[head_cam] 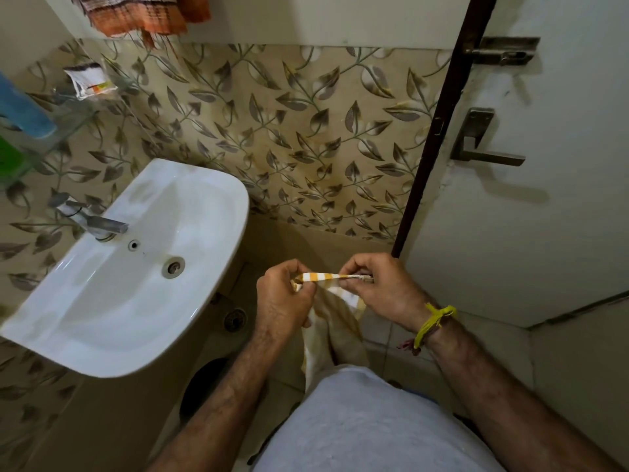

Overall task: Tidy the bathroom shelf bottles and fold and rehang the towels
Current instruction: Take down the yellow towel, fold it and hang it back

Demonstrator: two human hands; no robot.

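Observation:
A yellow-and-white striped towel (335,330) hangs down in front of my body. My left hand (284,296) and my right hand (377,287) both pinch its top edge, a short span of cloth stretched between them. An orange checked towel (143,15) hangs high on the wall at the top left. On the glass shelf (73,124) at the left stand a blue bottle (23,110) and a green container (10,156), both cut off by the frame edge. A small white pouch (86,80) sits on a wire holder above the shelf.
A white washbasin (143,267) with a metal tap (98,223) fills the left. The leaf-patterned tile wall (289,131) is ahead. A white door (531,199) with a lever handle (483,148) and a bolt (503,51) stands on the right. A floor drain (235,320) lies below the basin.

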